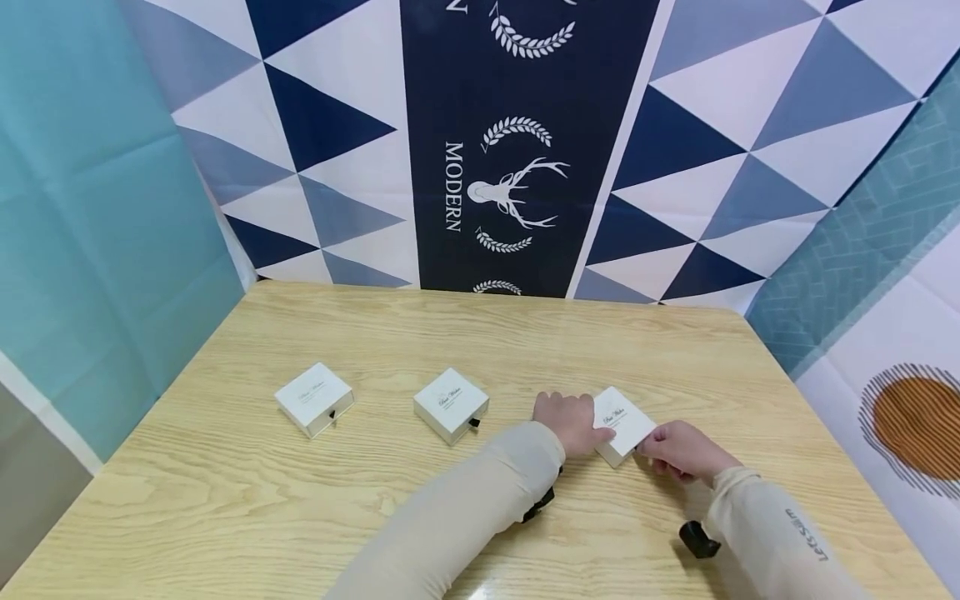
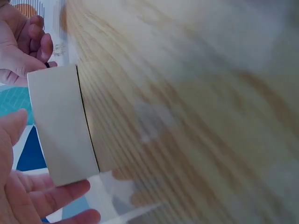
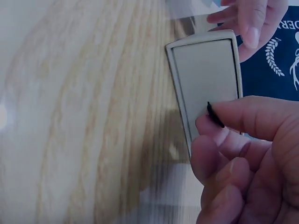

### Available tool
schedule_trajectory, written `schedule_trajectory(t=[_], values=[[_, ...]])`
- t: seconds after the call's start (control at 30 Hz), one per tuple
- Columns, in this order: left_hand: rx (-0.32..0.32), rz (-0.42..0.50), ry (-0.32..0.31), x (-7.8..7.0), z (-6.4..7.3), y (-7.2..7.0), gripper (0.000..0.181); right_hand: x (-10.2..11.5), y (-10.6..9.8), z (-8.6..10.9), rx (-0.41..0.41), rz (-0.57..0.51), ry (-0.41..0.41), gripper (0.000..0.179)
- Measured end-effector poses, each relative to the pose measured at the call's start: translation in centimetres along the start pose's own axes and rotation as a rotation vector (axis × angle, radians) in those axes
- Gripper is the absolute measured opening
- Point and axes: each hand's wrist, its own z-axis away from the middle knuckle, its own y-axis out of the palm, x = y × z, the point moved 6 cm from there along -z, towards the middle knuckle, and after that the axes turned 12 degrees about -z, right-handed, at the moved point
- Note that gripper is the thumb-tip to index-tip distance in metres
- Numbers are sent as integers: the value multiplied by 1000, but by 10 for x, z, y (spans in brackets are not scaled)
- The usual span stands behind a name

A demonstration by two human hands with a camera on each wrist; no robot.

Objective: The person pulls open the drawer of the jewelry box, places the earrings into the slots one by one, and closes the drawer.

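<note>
A small white drawer box point(image 1: 626, 423) with printed lettering on its lid lies on the table between the two hands. My left hand point(image 1: 568, 422) grips it from the left, thumb along the near side and fingers at the far side. From the right, my right hand point(image 1: 686, 452) pinches the box's black pull tab point(image 3: 215, 115) between thumb and forefinger. The right wrist view shows the drawer front point(image 3: 205, 74) sitting inside its sleeve. In the left wrist view, a plain side of the box faces the camera.
Two similar white boxes stand to the left on the wooden table point(image 1: 225, 500): a middle box point(image 1: 450, 404) and a far-left box point(image 1: 313, 398), each with a black tab. A patterned cloth point(image 1: 337, 167) hangs behind the table.
</note>
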Motion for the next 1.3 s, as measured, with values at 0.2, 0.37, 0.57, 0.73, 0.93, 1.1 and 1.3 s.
schedule_trajectory(t=[0.2, 0.37, 0.57, 0.73, 0.93, 1.1, 1.3], values=[[-1, 54, -41, 0, 1, -1, 48, 3, 1, 2, 32, 0, 9, 20], [20, 36, 15, -4, 1, 0, 45, 2, 2, 6, 13, -8, 39, 22], [16, 2, 37, -9, 0, -1, 37, 0, 1, 9, 2, -24, 38, 22], [21, -18, 26, -9, 0, 1, 42, -2, 0, 9, 8, -21, 38, 25], [13, -17, 14, -8, 2, 2, 48, -2, -1, 10, 3, -15, 38, 24], [5, 10, 10, -7, 4, 3, 49, -2, -2, 14, -11, -15, 41, 23], [10, 41, -5, -7, 6, 5, 50, -5, -4, 16, -8, -20, 42, 23]])
